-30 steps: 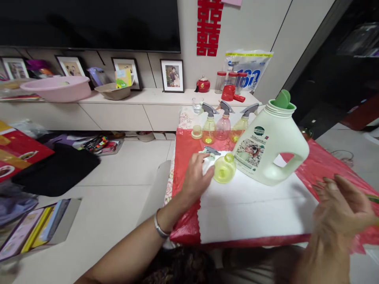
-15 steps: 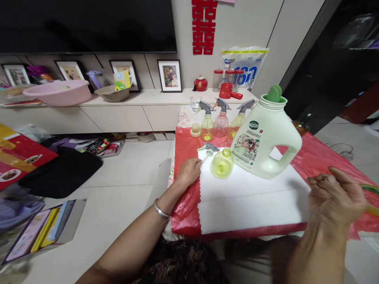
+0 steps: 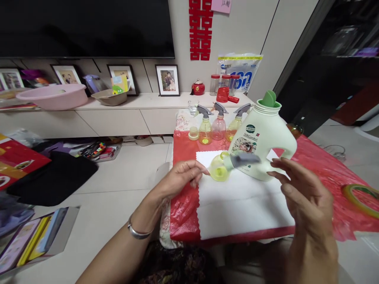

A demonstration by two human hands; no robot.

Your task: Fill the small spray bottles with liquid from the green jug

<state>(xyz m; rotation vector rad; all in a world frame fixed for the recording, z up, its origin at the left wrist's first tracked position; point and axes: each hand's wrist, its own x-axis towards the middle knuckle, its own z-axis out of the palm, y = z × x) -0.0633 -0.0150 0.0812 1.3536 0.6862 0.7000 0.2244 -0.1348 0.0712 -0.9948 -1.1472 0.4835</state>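
My left hand (image 3: 189, 172) is closed, fingertips pinched at the tube end of a grey-and-green trigger spray head (image 3: 244, 159). The thin tube is hard to make out, and the spray head is blurred. Held in the air, the head partly covers a round, yellow-green bottle (image 3: 218, 170) without a top, standing on a white cloth (image 3: 242, 209). To the right, my right hand (image 3: 308, 197) is open and holds nothing, its fingers apart and pointing toward the spray head. Behind it stands a large pale-green detergent jug (image 3: 263, 132) with a green piece in its mouth.
Several spray bottles, one a pink bottle (image 3: 218, 128), stand at the table's back beside a pale cap (image 3: 193, 133). A roll of tape (image 3: 349, 193) lies on the red table cover (image 3: 185, 201) at right. A low cabinet (image 3: 115, 118) runs behind.
My left hand has lifted the spray head off the cloth, its trigger end now swung right in front of the bottle. My right hand has moved left, toward it, with fingers spreading.
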